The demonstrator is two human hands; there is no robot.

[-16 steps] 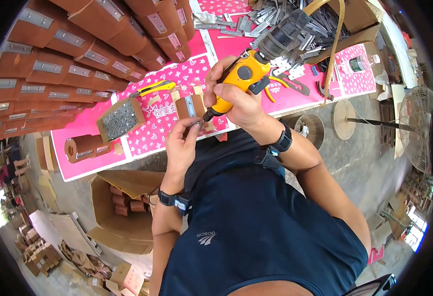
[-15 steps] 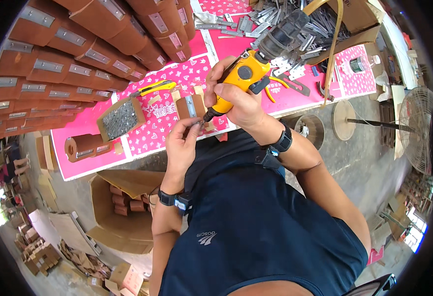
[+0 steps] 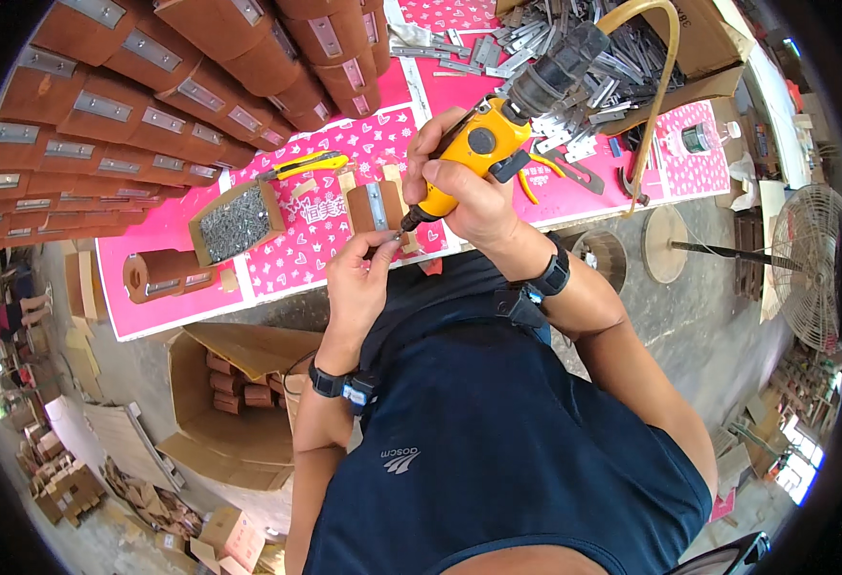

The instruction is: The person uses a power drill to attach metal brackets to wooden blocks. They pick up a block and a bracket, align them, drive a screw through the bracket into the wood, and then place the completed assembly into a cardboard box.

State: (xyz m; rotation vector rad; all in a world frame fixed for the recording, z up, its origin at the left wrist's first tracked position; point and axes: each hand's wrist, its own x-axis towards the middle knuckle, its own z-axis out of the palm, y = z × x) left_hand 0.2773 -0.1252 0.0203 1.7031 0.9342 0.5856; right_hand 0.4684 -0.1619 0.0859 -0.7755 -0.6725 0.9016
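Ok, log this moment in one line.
right hand: grips drill | left hand: fingers near drill tip | brown block: on table, metal strip on top

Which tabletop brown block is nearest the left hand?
The brown block just beyond the left hand; the stacked blocks and the one by the parts box lie farther away.

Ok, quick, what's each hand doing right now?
Right hand: closed around the yellow power driver.
Left hand: thumb and fingertips close together at the driver's tip; whether they are shut on something small cannot be told.
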